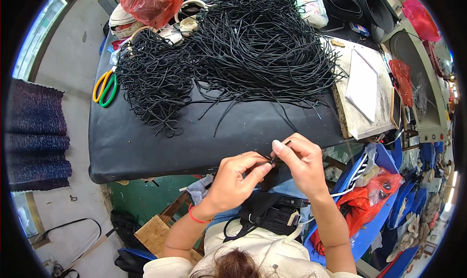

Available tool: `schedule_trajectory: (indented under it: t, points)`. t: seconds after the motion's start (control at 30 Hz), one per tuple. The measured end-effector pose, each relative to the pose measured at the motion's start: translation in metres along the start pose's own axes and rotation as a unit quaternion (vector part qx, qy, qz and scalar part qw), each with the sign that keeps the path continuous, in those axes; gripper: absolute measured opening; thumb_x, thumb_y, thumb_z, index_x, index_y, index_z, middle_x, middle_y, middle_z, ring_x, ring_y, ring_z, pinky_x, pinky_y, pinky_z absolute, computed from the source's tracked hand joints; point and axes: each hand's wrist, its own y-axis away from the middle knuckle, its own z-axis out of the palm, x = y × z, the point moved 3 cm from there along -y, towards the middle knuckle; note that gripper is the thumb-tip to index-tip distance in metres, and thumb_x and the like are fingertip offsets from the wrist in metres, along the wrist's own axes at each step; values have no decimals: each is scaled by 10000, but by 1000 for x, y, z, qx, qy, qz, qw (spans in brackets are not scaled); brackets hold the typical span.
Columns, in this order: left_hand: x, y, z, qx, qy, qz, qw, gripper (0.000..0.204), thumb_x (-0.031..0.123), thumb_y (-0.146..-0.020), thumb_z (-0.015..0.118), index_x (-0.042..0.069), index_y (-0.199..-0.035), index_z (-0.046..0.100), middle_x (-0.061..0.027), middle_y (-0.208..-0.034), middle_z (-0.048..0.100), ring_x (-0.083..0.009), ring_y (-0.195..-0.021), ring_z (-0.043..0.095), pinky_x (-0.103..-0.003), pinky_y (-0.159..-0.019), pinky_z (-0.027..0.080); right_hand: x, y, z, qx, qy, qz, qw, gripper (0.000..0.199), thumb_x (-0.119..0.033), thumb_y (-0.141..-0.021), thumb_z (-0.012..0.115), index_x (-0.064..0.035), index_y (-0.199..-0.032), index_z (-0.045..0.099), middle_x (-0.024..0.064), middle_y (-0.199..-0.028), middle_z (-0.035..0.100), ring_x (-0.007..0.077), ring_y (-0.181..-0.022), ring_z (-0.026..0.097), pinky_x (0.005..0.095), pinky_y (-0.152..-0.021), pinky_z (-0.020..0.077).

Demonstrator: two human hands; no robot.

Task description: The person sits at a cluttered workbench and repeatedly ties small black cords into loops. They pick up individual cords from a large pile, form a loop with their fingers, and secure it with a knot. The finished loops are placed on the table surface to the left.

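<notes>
Both my hands meet in front of the table's near edge, fingertips almost touching. My left hand [239, 175], with a red string round its wrist, pinches a thin black cord [265, 157]. Thumb and fingers of my right hand [302, 162] are closed on the same cord, and a short dark end pokes out above them. Most of the cord is hidden by my fingers. Beyond my hands, a large heap of black cords [267, 54] covers the table, and a smaller, curlier heap of black cords [155, 78] lies at its left.
Scissors [104, 87] with yellow and green handles lie at the black table's [194, 146] left edge. A red plastic bag [154, 3] sits at the back. On the right are a board with white paper [362, 85] and a blue bin [372, 224] holding red bags.
</notes>
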Motion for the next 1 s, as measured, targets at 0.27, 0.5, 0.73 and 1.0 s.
schedule_trajectory:
  t: [0.27,0.5,0.73,1.0]
  points:
    - [-9,-3,-2,0,131,-71,989,141,109,-884,564,-24,-893,608,-35,-789,627,-62,-610,538,-203,-566,450,13,-4,-5,-31,-173,132,976,180,-183,-845,621,-6,-841,649,12,-737,596,70,-639,510,215,-578,405]
    - [-8,-6,-5,29,175,-64,982,152,131,-891,565,-15,-919,597,-56,-821,626,-82,-696,573,-220,-637,477,14,9,-2,-92,-203,133,966,217,-165,-841,641,-7,-986,609,9,-806,611,60,-714,543,205,-626,428]
    - [0,-1,-30,139,69,-16,988,114,85,-869,577,-19,-912,594,-51,-756,613,-94,-705,581,-221,-669,467,13,-6,2,-78,-147,94,982,182,-143,-841,637,0,-951,616,14,-793,606,67,-693,530,223,-632,442]
    - [17,-14,-137,463,-342,3,817,286,181,-798,684,-9,-990,589,-2,-688,512,-100,-608,466,-235,-579,397,25,-76,-4,157,372,-232,885,102,-86,-800,606,-17,-870,633,140,-783,589,297,-706,585,355,-639,466]
